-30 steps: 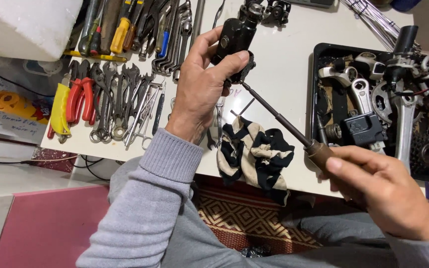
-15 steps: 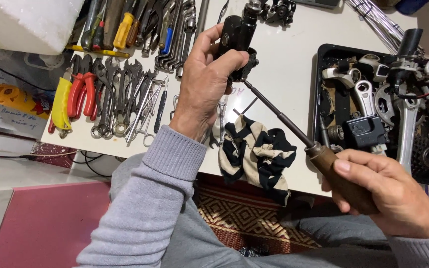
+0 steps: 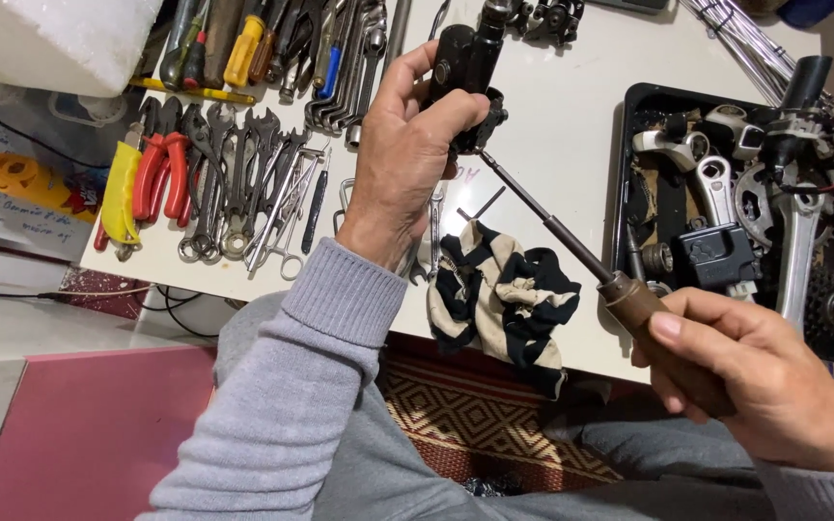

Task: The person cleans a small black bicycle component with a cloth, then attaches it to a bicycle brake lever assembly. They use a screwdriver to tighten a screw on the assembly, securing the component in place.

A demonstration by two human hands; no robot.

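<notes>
The left hand (image 3: 407, 159) has its fingers clamped round a black part (image 3: 465, 72) above the white table (image 3: 562, 145); the right hand (image 3: 764, 386) grips a brown-handled screwdriver (image 3: 571, 246), tip in the part; seemingly turning a screw, needing steady alignment

black-and-cream striped rag (image 3: 504, 294), brown-handled screwdriver (image 3: 629, 299), red pliers (image 3: 161, 174), black tray (image 3: 629, 193), grey sleeve (image 3: 291, 386)
</notes>
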